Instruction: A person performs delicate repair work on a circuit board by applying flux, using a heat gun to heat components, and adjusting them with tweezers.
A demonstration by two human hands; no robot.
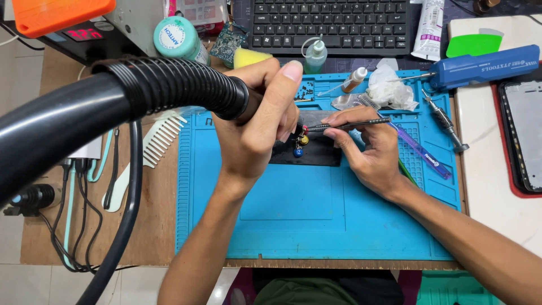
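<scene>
Right hand [370, 149] grip pinching slim metal tweezers [350, 125], left hand [257, 121] clasping black handpiece [248, 104]

my left hand [257, 121] is raised, fingers [285, 85] curled shut with the thumb up; my right hand [364, 147] pinches shut, wrist low.

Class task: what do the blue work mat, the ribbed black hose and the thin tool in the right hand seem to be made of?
Blue work mat: probably silicone, matte, with moulded compartments. Ribbed black hose: likely flexible plastic or rubber, with a slight sheen on its ridges. Thin tool in the right hand: apparently metal, slim, dark grey and faintly glinting.
</scene>
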